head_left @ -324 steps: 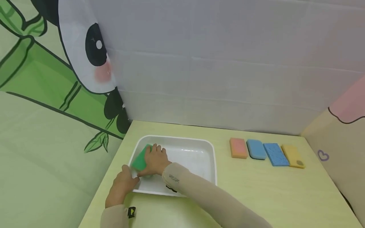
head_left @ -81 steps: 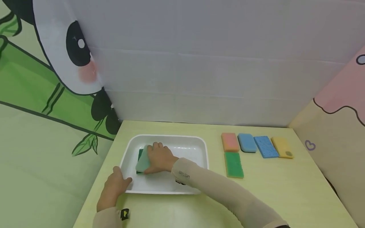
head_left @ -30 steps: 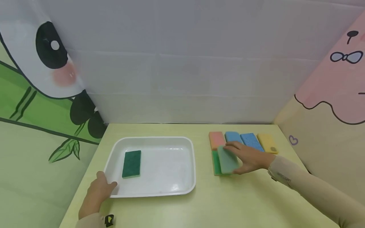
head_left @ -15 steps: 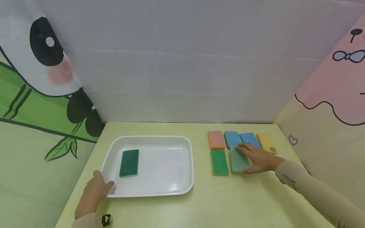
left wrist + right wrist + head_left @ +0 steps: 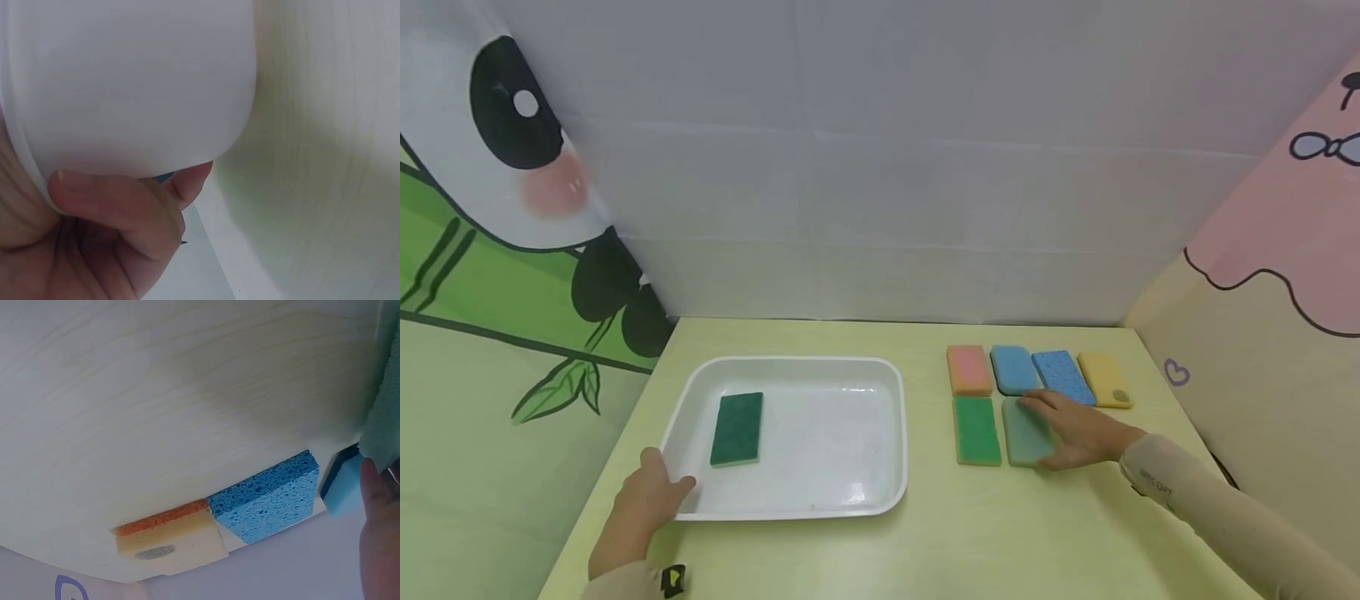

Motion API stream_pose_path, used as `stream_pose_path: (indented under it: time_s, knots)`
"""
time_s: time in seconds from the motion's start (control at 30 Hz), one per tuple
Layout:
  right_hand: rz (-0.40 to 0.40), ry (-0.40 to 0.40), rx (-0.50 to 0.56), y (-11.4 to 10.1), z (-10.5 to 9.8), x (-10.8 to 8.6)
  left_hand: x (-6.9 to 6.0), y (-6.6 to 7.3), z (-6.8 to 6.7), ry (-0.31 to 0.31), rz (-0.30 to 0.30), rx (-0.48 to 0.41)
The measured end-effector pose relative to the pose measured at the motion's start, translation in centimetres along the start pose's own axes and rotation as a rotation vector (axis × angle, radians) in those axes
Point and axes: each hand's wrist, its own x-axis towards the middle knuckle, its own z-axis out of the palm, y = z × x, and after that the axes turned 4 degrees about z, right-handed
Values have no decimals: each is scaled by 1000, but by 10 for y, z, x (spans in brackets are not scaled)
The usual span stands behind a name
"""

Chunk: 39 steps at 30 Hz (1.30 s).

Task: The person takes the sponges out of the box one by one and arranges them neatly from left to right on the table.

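In the head view my left hand (image 5: 643, 504) holds the near left corner of a white tray (image 5: 820, 513); the left wrist view shows my fingers hooked over its rim (image 5: 150, 81). A dark green scouring pad (image 5: 737, 429) lies flat in the tray's left part. My right hand (image 5: 1078, 429) grips a pale green sponge (image 5: 1026, 432) between thumb and fingers, low at the table, right of a bright green sponge (image 5: 977, 431). Part of the pale sponge's right side is hidden by the hand. In the right wrist view a fingertip touches that sponge (image 5: 384, 425).
Behind the green sponges stands a row: a pink-orange sponge (image 5: 968, 370), a light blue one (image 5: 1014, 370), a speckled blue one (image 5: 1063, 377) and a yellow one (image 5: 1104, 380). Printed walls border the wooden table (image 5: 970, 533) at the back and sides.
My right hand carried the pale green sponge from the tray to the right, over the bright green one, then lowered it beside that one. The bright green sponge was earlier in the tray. My left hand stays on the corner.
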Motion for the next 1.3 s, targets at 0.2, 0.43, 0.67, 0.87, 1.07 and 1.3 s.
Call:
stream_pose_path:
  time_s: [0.2,0.43,0.67,0.87,1.07,1.3]
  knots:
    - [-6,-1,-20,-1,1,0,2,1,-1,1,-2,-5]
    - [-22,3,-63,1,0,3,1,3,-4,1,10,-3]
    - [-48,45,-67,0,-2,7,2,-1,-5,4,11,-4]
    - [7,76,-5,-17,-7,17,2,-4,-3,6,13,-1]
    - [124,58,35,-54,-20,30,0,-3,0,-11,0,-17]
    - [229,135,46,-94,-34,41,-1,-1,2,-2,-11,-16]
